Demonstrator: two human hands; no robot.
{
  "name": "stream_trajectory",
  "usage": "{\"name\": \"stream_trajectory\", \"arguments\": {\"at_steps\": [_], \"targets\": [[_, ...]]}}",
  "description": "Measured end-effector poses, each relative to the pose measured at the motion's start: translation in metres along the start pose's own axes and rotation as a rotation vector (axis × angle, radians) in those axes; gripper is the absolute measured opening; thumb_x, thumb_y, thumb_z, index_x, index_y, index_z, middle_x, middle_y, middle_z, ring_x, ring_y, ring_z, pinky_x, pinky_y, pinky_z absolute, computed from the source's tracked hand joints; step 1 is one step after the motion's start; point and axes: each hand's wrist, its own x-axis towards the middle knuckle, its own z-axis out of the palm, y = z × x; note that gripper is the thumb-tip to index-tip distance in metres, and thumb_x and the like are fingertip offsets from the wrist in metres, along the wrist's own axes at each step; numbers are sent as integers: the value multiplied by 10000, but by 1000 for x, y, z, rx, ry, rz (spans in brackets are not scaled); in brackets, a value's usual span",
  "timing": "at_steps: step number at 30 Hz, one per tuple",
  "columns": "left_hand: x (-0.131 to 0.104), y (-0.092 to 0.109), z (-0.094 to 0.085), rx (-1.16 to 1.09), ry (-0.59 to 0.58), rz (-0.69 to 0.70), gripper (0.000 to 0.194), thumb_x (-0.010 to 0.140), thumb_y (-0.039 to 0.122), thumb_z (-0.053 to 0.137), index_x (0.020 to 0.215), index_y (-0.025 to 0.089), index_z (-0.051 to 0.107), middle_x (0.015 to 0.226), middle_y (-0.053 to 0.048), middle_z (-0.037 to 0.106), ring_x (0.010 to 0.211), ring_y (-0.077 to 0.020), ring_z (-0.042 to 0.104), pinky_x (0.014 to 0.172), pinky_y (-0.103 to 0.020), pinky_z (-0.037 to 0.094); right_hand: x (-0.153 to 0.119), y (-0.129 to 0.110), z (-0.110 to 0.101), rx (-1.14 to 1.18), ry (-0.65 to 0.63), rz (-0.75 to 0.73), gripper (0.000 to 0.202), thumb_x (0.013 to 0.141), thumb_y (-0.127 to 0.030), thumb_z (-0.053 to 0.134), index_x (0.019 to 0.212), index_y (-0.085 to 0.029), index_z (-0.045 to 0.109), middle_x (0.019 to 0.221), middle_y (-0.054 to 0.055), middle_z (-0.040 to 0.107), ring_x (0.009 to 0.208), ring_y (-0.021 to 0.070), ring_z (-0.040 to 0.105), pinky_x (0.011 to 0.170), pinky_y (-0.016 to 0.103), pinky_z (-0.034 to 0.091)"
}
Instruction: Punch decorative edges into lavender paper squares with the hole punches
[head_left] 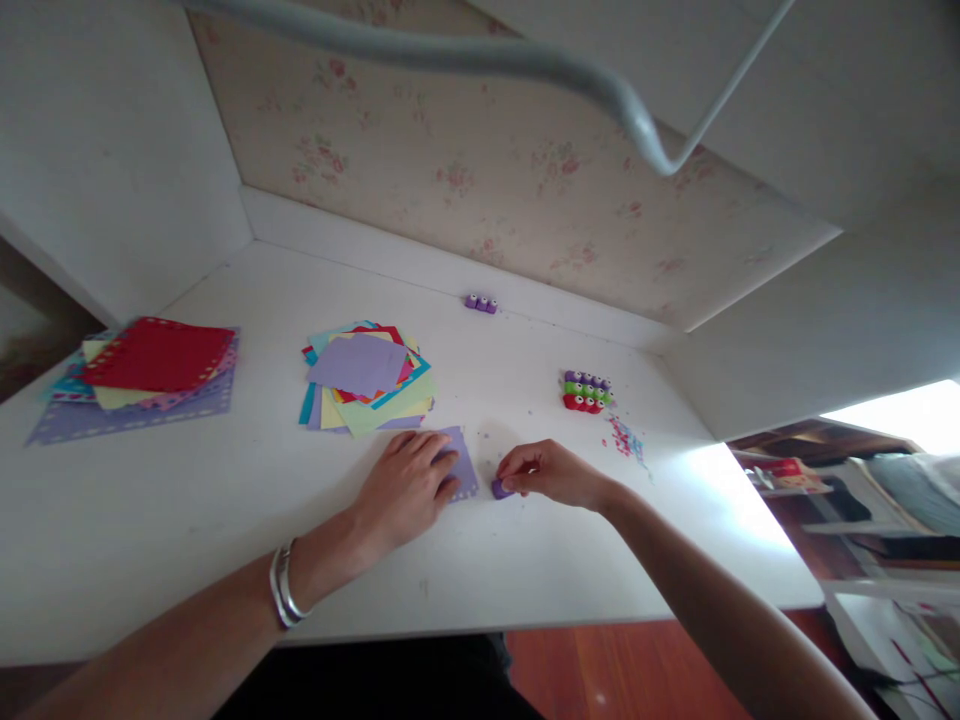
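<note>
The left hand [409,478] rests flat, fingers slightly spread and gripping nothing, on a small purple sheet [462,462], apparently to steady it on the white counter [225,540]. Just beside the sheet's right edge, the right hand [541,470] pinches a purple punch [499,490] between its fingers, likely for control. Farther back, more punches [588,391] stand in rows, seemingly grouped by colour.

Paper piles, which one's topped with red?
The far-left pile; the other pile, nearer the left hand, has a purple sheet on top.

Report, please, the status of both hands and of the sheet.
Left hand flat on purple sheet. Right hand pinching small purple block beside it. Closest clutter: paper stack just beyond left hand.
</note>
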Motion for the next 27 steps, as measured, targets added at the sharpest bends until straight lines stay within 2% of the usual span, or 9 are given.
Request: {"name": "stream_trajectory", "arguments": {"at_steps": [4, 8, 12, 15, 17, 20, 23, 27], "targets": [[1, 0, 1, -1, -11, 3, 260, 943, 300, 514, 1155, 216, 640, 1262, -71, 603, 1199, -242, 518, 1052, -443, 358, -15, 3, -9, -189, 162, -24, 213, 830, -394, 654, 893, -204, 729, 874, 43, 724, 713, 146, 634, 651, 268, 497], [1, -1, 3, -17, 2, 12, 262, 944, 262, 503, 1159, 213, 644, 1271, -66, 608, 1213, -233, 519, 1086, -445, 342, -27, -3, 6, -487, 330, -78, 301, 860, -471, 614, 1016, -238, 724, 1000, 60, 718, 702, 151, 638, 649, 279, 493], [0, -2, 5, -40, 29, 26, 287, 944, 185, 474, 1173, 226, 641, 1287, -48, 615, 1235, -213, 517, 1126, -450, 309, -31, -4, 24, -671, 370, -116, 211, 869, -405, 619, 945, -252, 743, 918, 54, 722, 723, 179, 647, 687, 307, 484], [1, -3, 7, -25, 26, 26, 297, 956, 177, 446, 1172, 222, 646, 1296, -53, 608, 1222, -209, 530, 1123, -452, 324, -31, 0, 21, -566, 333, -100, 184, 882, -351, 597, 932, -267, 753, 870, 31, 735, 727, 180, 656, 685, 305, 496], [2, -4, 9, -6, 24, 19, 290, 962, 205, 448, 1165, 214, 654, 1285, -63, 608, 1204, -218, 542, 1117, -460, 338, -29, 5, 8, -392, 304, -59, 192, 870, -351, 606, 957, -272, 758, 857, 15, 746, 725, 179, 665, 682, 303, 518], [3, -5, 10, 6, 20, 21, 280, 958, 236, 468, 1160, 211, 661, 1255, -72, 614, 1187, -231, 551, 1109, -472, 354, -24, 13, -25, -140, 329, -53, 257, 827, -367, 650, 1035, -255, 751, 983, 25, 755, 850, 205, 691, 775, 332, 551], [3, -4, 10, 7, 20, 27, 274, 950, 233, 482, 1156, 213, 662, 1235, -75, 619, 1178, -238, 554, 1095, -478, 370, -18, 18, -71, -150, 525, -61, 325, 773, -386, 697, 1058, -238, 746, 1012, 50, 752, 892, 228, 692, 819, 370, 547], [4, -4, 10, 8, 27, 20, 272, 946, 221, 486, 1157, 212, 656, 1231, -78, 618, 1160, -237, 559, 1078, -479, 387, -7, 21, -137, -345, 797, 53, 409, 786, -430, 658, 1112, -194, 733, 880, 85, 763, 762, 239, 700, 665, 336, 536]]}}
